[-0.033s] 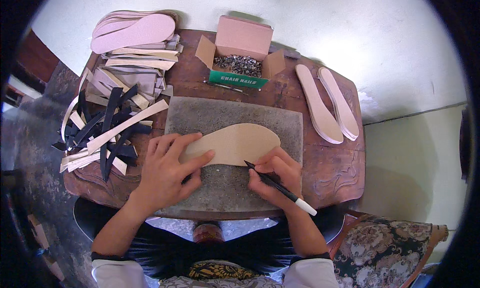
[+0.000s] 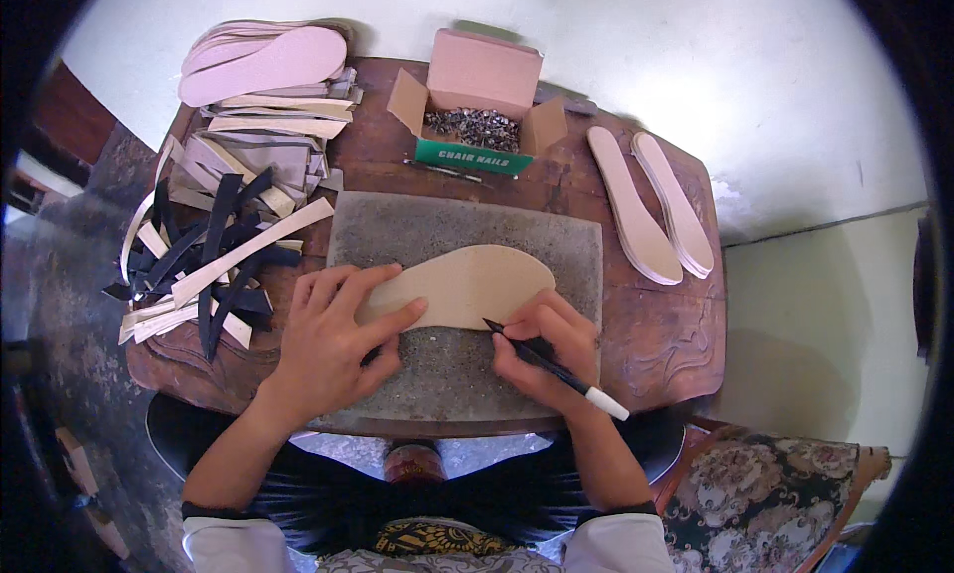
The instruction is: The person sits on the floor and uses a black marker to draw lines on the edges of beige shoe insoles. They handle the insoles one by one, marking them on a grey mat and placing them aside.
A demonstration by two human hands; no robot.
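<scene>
Pressing flat, the left hand (image 2: 333,339) pins the tan insole (image 2: 467,285) mid-bench; the right hand (image 2: 542,349), grip clamped on a pen (image 2: 556,369), traces. Slackened pressure could shift the insole, skewing the line.

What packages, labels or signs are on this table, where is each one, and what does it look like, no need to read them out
Cardboard box: far middle of the wooden table, beyond the grey mat; small, rectangular, pinkish-tan, flaps open, full of small dark metal pieces.
Label: on the box's near front face; a green strip with white lettering.
No other packages, signs or screens show.
</scene>
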